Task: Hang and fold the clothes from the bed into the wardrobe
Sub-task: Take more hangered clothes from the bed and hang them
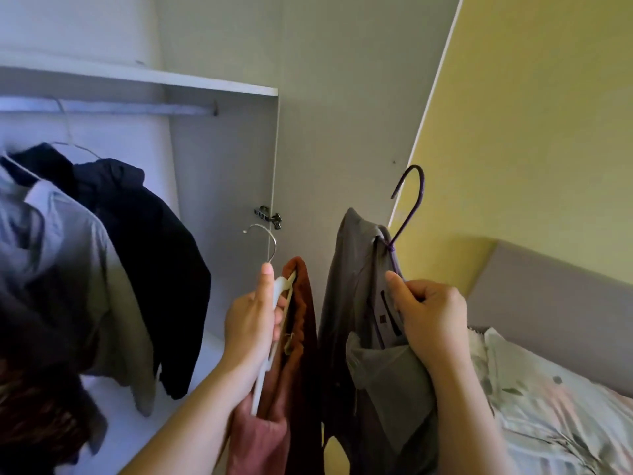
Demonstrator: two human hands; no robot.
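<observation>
My left hand (251, 323) grips a white hanger (279, 296) with a metal hook; a rust-brown garment (294, 354) hangs on it. My right hand (428, 317) grips a purple hanger (409, 204) that carries a grey garment (359, 286). Both garments hang side by side in front of the open wardrobe door (329, 132). The wardrobe rail (137, 109) runs across the upper left, under a shelf (137, 80). The bed (555, 416) with floral bedding lies at the lower right.
On the rail hang a dark navy garment (154, 262) and a pale grey shirt (68, 255), with more dark clothes at the lower left. A hinge (269, 214) sits on the wardrobe's side panel. A yellow wall and a grey headboard (548, 296) are on the right.
</observation>
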